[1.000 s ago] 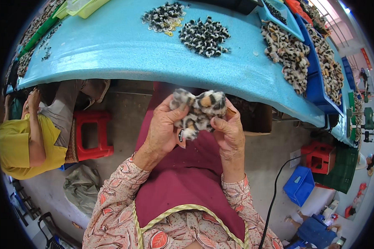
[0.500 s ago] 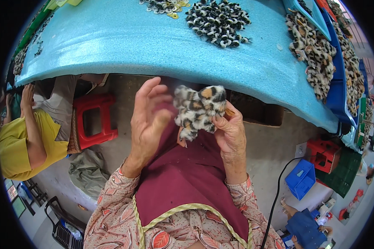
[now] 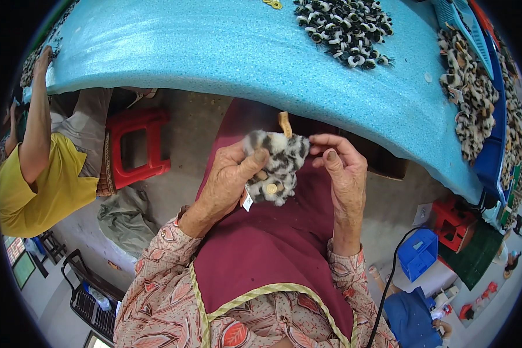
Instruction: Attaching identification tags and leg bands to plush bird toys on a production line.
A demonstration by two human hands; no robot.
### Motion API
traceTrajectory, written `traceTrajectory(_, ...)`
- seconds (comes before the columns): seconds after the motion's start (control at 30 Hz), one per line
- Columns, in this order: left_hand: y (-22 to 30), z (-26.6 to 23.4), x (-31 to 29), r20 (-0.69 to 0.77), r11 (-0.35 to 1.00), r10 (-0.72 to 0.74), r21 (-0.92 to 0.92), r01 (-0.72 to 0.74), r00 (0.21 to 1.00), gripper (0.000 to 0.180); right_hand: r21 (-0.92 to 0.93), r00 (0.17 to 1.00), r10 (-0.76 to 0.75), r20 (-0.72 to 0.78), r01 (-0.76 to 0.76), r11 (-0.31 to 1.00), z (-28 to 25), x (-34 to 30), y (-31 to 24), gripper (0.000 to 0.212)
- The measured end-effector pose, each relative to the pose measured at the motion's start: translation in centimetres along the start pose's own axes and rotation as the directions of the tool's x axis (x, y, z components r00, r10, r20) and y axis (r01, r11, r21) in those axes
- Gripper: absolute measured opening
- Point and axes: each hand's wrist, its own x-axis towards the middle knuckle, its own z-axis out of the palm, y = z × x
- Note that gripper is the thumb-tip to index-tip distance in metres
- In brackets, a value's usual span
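Note:
My left hand [image 3: 229, 177] grips a small spotted plush piece [image 3: 281, 159], its thumb pressed on the fur. The fur is white and black with tan patches. From the piece's top edge a tan strip [image 3: 284, 124] sticks up, and a white tag [image 3: 247, 202] hangs at its lower left. A pale round disc [image 3: 271, 188] shows on the lower fur. Just right of the plush, my right hand [image 3: 343, 168] has its fingers apart, their tips close to the fur; whether they touch it I cannot tell.
Beyond my hands, a blue-covered table [image 3: 185, 52] carries a heap of black-and-white ring pieces [image 3: 351, 29] and a pile of spotted plush pieces [image 3: 467, 98]. A person in a yellow shirt [image 3: 43, 185] sits left near a red stool [image 3: 136, 145]. A blue crate [image 3: 419, 253] stands right.
The plush has passed from my right hand to my left and been turned, so its strip points up and the disc shows. My right hand has let go.

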Motion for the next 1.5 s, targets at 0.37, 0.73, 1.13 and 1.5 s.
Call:
traceTrajectory(0.37,-0.5,0.4,1.0,0.113,0.688,-0.358,-0.64,0.344,0.927,0.032,0.241,0.982,0.147,0.122,-0.173,0.955,2.0,-0.3,1.0,0.019)
traceTrajectory(0.73,1.1,2.1,-0.4,0.076,0.423,0.576,0.824,-0.377,0.814,0.041,-0.053,0.999,0.009,-0.044,-0.011,0.999,3.3,-1.7,-0.8,0.012)
traceTrajectory(1.13,-1.6,-0.8,-0.9,0.082,0.779,-0.164,-0.601,0.18,0.983,0.033,-0.111,0.994,-0.113,0.007,0.113,0.987,2.5,-0.5,-0.2,0.027)
traceTrajectory(1.5,-1.1,0.1,-2.2,0.026,0.888,-0.225,-0.405,0.216,0.974,0.048,-0.159,0.994,0.103,0.032,-0.097,0.983,4.4,-1.5,0.1,0.021)
